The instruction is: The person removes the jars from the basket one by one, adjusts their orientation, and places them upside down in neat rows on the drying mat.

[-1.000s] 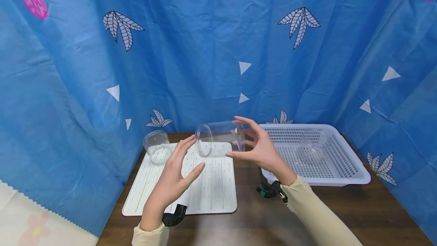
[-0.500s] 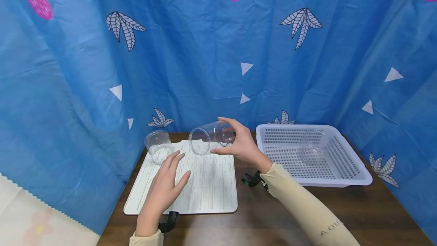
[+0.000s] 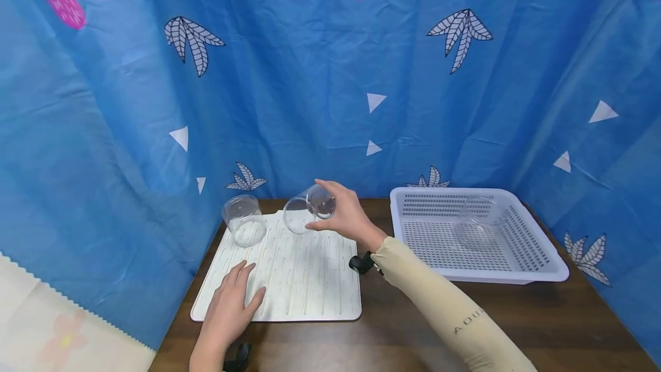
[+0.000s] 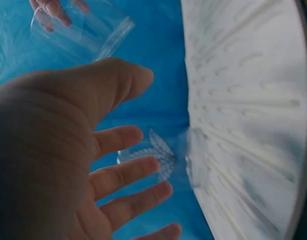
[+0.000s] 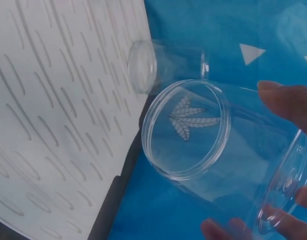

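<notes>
My right hand (image 3: pixel 347 216) grips a clear plastic jar (image 5: pixel 208 145) near its base, thumb on one side and fingers on the other. The jar is tilted, its open mouth facing down and to the left above the far part of a white ridged drying mat (image 3: pixel 310 280). Another clear jar (image 3: pixel 245 221) stands mouth down on the mat's far left corner. My left hand (image 3: pixel 227 306) hovers over the mat's near left part, fingers spread and holding nothing; in the left wrist view both jars appear beyond it.
A white perforated basket (image 3: pixel 480 274) sits at the right on the dark wooden table (image 3: pixel 413 326), with one more clear jar (image 3: pixel 477 223) inside. A blue patterned curtain (image 3: pixel 310 73) hangs close behind and along both sides.
The right hand has carried the jar left over the mat, turning its mouth downward. My left hand has drawn away from the jar, back toward the near left.
</notes>
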Demonstrator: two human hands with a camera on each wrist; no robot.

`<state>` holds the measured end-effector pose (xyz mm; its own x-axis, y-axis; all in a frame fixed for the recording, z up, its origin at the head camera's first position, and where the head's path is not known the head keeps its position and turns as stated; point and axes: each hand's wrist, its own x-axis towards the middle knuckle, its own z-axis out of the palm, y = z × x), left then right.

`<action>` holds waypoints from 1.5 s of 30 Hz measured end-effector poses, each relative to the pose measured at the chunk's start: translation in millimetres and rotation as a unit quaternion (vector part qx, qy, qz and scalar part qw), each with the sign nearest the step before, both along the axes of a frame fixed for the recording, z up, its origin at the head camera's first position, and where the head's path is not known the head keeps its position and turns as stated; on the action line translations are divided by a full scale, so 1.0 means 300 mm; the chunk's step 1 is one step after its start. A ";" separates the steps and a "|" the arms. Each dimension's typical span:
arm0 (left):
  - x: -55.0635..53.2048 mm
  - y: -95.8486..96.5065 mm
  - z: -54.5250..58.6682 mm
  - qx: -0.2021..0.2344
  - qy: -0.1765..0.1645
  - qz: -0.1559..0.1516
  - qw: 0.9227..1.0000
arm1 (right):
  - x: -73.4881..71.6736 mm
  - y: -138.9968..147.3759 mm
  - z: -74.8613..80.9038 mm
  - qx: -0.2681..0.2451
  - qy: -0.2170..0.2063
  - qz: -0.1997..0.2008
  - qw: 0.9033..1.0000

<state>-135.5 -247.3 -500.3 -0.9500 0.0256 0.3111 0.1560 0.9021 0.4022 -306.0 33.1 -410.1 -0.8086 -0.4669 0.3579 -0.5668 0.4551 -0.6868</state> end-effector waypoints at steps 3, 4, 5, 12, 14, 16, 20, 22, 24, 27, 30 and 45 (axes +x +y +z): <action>0.012 -0.024 -0.031 -0.002 -0.018 0.012 1.000 | -0.014 -0.018 -0.012 0.011 0.003 -0.007 1.000; 0.016 -0.033 -0.039 -0.002 -0.024 0.017 1.000 | -0.018 -0.025 -0.016 0.015 0.003 -0.009 1.000; 0.021 -0.042 -0.047 -0.002 -0.031 0.022 0.999 | -0.023 -0.032 -0.020 0.019 0.003 -0.010 1.000; 0.046 -0.099 -0.075 0.000 -0.098 0.045 0.994 | -0.059 -0.100 -0.046 0.036 0.001 -0.001 0.999; 0.048 -0.109 -0.077 -0.003 -0.119 0.050 0.992 | -0.071 -0.121 -0.053 0.046 0.001 -0.004 0.999; 0.050 -0.119 -0.081 -0.007 -0.138 0.056 0.989 | -0.082 -0.141 -0.060 0.056 0.001 -0.007 0.998; 0.055 -0.141 -0.100 -0.002 -0.182 0.065 0.981 | -0.100 -0.180 -0.072 0.076 0.000 -0.010 0.997; 0.059 -0.152 -0.116 0.002 -0.202 0.066 0.977 | -0.106 -0.197 -0.078 0.087 -0.002 -0.008 0.996; 0.063 -0.159 -0.130 0.006 -0.216 0.065 0.974 | -0.112 -0.211 -0.085 0.098 -0.005 -0.007 0.995; 0.067 -0.160 -0.142 0.007 -0.224 0.066 0.972 | -0.120 -0.230 -0.089 0.113 -0.009 -0.008 0.994; 0.070 -0.154 -0.140 0.007 -0.229 0.072 0.971 | -0.127 -0.246 -0.093 0.125 -0.009 -0.009 0.992; 0.082 -0.150 -0.128 0.003 -0.221 0.079 0.972 | -0.150 -0.308 -0.105 0.157 -0.022 -0.012 0.987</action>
